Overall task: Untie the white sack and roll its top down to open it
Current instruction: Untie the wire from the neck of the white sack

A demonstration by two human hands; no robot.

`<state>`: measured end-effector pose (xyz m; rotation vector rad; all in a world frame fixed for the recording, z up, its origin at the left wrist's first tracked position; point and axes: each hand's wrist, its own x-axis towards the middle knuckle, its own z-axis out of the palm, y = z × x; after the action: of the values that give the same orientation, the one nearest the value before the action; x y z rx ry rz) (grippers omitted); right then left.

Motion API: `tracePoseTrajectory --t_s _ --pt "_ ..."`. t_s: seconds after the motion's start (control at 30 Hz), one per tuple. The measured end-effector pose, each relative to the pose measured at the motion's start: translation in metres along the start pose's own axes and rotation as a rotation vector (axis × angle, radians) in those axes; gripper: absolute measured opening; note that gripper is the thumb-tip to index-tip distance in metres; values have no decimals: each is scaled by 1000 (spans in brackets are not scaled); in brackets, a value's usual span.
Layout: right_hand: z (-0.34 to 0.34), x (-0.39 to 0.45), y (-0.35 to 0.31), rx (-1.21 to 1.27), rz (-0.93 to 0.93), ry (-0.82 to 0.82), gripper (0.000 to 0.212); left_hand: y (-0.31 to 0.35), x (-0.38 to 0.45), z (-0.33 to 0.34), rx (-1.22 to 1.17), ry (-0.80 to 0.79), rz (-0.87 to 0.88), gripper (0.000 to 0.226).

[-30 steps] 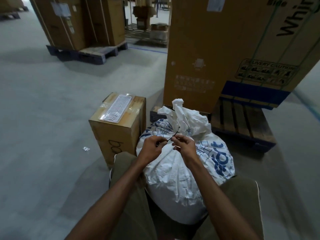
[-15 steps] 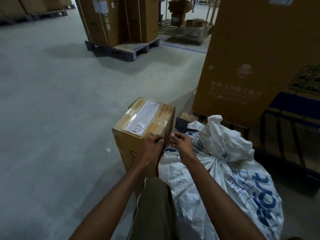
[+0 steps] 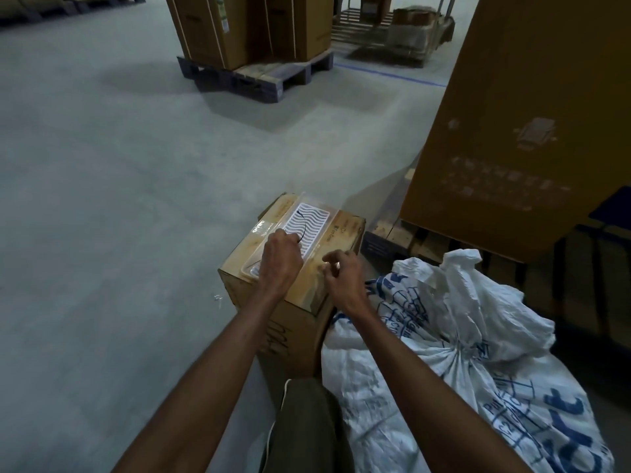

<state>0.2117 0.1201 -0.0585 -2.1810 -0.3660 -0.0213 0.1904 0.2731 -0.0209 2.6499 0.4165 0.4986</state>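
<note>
Both hands have moved off the white sack [image 3: 461, 353] and now hover over the small cardboard box [image 3: 290, 268] just to its left. The left hand [image 3: 280, 259] pinches a thin dark tie [image 3: 302, 221] above the white ridged tray [image 3: 304, 227] on the box top, likely to set it aside. The right hand [image 3: 341, 273] is loosely curled and empty; the sack leans against the person's leg, its neck bunched and not yet rolled down.
</note>
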Motion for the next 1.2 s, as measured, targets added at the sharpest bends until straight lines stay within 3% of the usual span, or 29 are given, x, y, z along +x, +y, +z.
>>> tracePoseTrajectory --t_s 0.2,0.33,0.57,1.03,1.2 --pt "5 -3 7 -91 -57 -43 17 1 -2 2 50 -25 -31 19" --pt "-1 -15 8 -99 -115 -38 16 21 -18 -5 -47 -12 -2 25" --pt "-35 -44 26 -98 -57 -10 21 64 -81 4 -263 -28 2 25" --pt "-139 -207 62 -105 70 186 17 127 -215 16 -249 -322 184 22" --pt "-172 -255 72 -132 106 271 15 160 -247 14 -280 -399 211 31"
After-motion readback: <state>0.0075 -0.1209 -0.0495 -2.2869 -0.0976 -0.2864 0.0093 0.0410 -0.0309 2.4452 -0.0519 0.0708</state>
